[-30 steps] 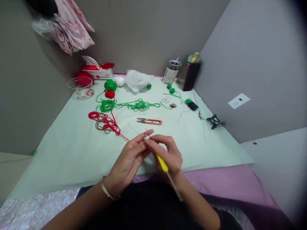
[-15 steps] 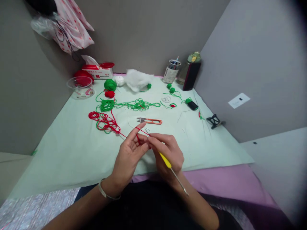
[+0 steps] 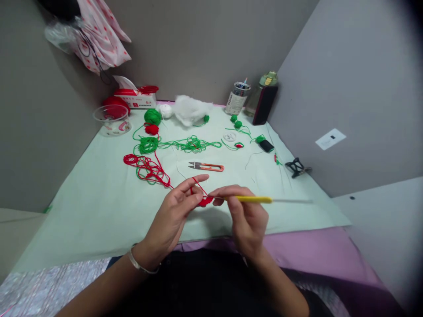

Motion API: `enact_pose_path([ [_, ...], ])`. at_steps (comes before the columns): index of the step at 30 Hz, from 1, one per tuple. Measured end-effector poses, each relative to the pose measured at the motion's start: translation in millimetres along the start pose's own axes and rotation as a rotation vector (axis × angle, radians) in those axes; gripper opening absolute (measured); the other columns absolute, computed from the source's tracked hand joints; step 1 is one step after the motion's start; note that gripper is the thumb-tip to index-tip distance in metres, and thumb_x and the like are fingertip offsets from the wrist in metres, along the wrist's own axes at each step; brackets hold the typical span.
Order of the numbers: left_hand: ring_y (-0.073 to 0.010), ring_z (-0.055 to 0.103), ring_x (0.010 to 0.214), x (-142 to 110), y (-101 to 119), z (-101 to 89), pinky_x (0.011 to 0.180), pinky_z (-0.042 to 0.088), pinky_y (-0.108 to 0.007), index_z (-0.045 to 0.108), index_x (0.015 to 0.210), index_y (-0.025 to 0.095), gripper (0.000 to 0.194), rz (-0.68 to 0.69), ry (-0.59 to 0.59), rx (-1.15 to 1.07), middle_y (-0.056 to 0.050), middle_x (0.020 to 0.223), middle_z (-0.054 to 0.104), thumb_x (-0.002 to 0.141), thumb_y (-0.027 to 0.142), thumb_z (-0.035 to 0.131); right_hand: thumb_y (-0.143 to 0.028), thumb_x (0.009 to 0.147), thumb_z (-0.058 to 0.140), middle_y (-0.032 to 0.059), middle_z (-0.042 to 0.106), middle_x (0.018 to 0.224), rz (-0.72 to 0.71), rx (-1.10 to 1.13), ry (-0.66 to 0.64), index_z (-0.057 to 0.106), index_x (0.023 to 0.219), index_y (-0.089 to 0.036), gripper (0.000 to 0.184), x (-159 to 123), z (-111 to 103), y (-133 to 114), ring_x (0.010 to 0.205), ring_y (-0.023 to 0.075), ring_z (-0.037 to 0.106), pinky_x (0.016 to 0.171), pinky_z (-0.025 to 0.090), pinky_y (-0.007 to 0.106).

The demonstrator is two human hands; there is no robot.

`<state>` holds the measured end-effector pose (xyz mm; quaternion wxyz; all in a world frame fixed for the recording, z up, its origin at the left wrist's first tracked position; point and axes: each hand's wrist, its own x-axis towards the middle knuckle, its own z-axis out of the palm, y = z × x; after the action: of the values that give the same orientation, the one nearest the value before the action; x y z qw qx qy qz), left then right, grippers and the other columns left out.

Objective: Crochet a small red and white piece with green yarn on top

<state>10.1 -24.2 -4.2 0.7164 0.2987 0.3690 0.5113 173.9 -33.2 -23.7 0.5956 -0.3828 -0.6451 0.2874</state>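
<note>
My left hand [image 3: 176,204] pinches a small red crochet piece [image 3: 206,201] between thumb and fingers. Red yarn [image 3: 200,186] loops over its raised index finger and runs down to the piece. In my right hand [image 3: 246,215] is a crochet hook [image 3: 254,199] with a yellow handle, lying nearly level, its bare metal end pointing right. The hook's tip meets the red piece, though the exact stitch is too small to make out. A loose tangle of red yarn [image 3: 148,169] lies left of my hands, and the strand leads from it to my left hand.
Orange thread snips [image 3: 211,167] lie just beyond my hands. Behind them stretches tangled green yarn [image 3: 193,144]. White stuffing [image 3: 190,110], a clear tub [image 3: 114,125], a pen can [image 3: 237,99] and a phone [image 3: 265,105] against a bottle line the back. A black clip [image 3: 296,167] sits at right.
The crochet hook has swung from slanting toward me to nearly level, and my right hand has moved right and turned. The red piece now shows between my hands; the left index finger has lowered slightly.
</note>
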Motion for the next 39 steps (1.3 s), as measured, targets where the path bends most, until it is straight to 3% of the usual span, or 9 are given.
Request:
enact_pose_path([
  [3,-0.0122,0.063,0.084,-1.3,-2.8,1.9,0.087,0.050,-0.023,0.078,0.129,0.022,0.050,0.009,0.005,-0.021,0.001,0.085,0.070,0.081,0.023,0.090,-0.011,0.101,0.062,0.0082,0.079,0.109,-0.317,-0.335,-0.036,0.074,0.128,-0.027,0.034,-6.3,3.1,2.4,0.097,0.0219,0.076,0.082,0.065,0.037],
  [5,-0.0125,0.065,0.085,-1.0,-3.7,1.9,0.087,0.052,-0.023,0.078,0.129,0.020,0.051,-0.056,-0.029,-0.097,-0.001,0.089,0.073,0.080,0.024,0.091,-0.009,0.098,0.066,0.0097,0.077,0.115,-0.401,-0.420,-0.004,0.074,0.132,-0.030,0.041,-8.5,5.1,5.0,0.103,0.0238,0.075,0.081,0.066,0.038],
  [9,-0.0130,0.068,0.086,2.3,-1.7,-1.8,0.087,0.057,-0.024,0.081,0.124,0.017,0.042,-0.203,-0.078,-0.193,-0.005,0.093,0.076,0.082,0.020,0.088,-0.015,0.103,0.060,0.0079,0.075,0.105,-0.193,-0.194,0.081,0.078,0.119,-0.029,0.028,-5.1,4.4,5.4,0.094,0.0225,0.074,0.077,0.064,0.038],
  [13,-0.0113,0.066,0.082,3.8,-1.0,-1.2,0.084,0.057,-0.023,0.083,0.118,0.020,0.036,-0.127,-0.037,-0.156,-0.001,0.086,0.072,0.082,0.019,0.087,-0.023,0.106,0.059,0.0043,0.075,0.092,0.018,0.151,0.109,0.079,0.103,-0.026,0.020,4.4,4.0,3.4,0.074,0.0171,0.068,0.066,0.058,0.033],
  [17,-0.0133,0.067,0.091,2.0,-5.6,3.6,0.089,0.053,-0.022,0.084,0.115,0.023,0.036,-0.017,-0.066,-0.019,-0.002,0.092,0.074,0.080,0.020,0.089,-0.022,0.103,0.064,0.0053,0.079,0.097,-0.005,0.104,0.067,0.080,0.102,-0.026,0.017,8.8,7.2,2.2,0.093,0.0207,0.074,0.079,0.061,0.036],
  [21,-0.0141,0.066,0.091,2.5,-8.7,4.6,0.090,0.052,-0.023,0.085,0.114,0.022,0.034,0.015,-0.028,0.016,-0.001,0.090,0.074,0.080,0.021,0.089,-0.014,0.103,0.061,0.0044,0.078,0.098,-0.050,0.003,0.062,0.080,0.110,-0.028,0.024,3.5,9.1,3.6,0.092,0.0189,0.074,0.078,0.062,0.034],
  [27,-0.0137,0.070,0.091,5.9,-8.8,3.8,0.088,0.057,-0.023,0.083,0.119,0.018,0.039,-0.120,-0.024,-0.204,-0.005,0.097,0.078,0.081,0.020,0.089,-0.008,0.098,0.067,0.0082,0.075,0.113,-0.316,-0.302,0.066,0.075,0.132,-0.032,0.042,-6.7,11.6,13.5,0.099,0.0219,0.073,0.079,0.063,0.037],
  [35,-0.0102,0.068,0.081,7.6,-3.4,0.6,0.082,0.060,-0.020,0.087,0.099,0.017,0.024,-0.119,0.041,-0.218,-0.003,0.095,0.076,0.076,0.019,0.092,-0.023,0.104,0.063,0.0019,0.073,0.089,0.120,0.300,0.219,0.082,0.100,-0.026,0.019,4.6,4.4,3.4,0.070,0.0132,0.065,0.066,0.055,0.029],
  [39,-0.0106,0.066,0.082,5.5,-4.3,4.0,0.086,0.057,-0.022,0.086,0.107,0.021,0.031,-0.044,0.009,-0.133,0.000,0.086,0.072,0.076,0.022,0.091,-0.024,0.102,0.067,0.0024,0.077,0.093,0.125,0.302,0.139,0.082,0.100,-0.027,0.016,7.3,8.4,2.4,0.076,0.0141,0.068,0.069,0.057,0.029],
])
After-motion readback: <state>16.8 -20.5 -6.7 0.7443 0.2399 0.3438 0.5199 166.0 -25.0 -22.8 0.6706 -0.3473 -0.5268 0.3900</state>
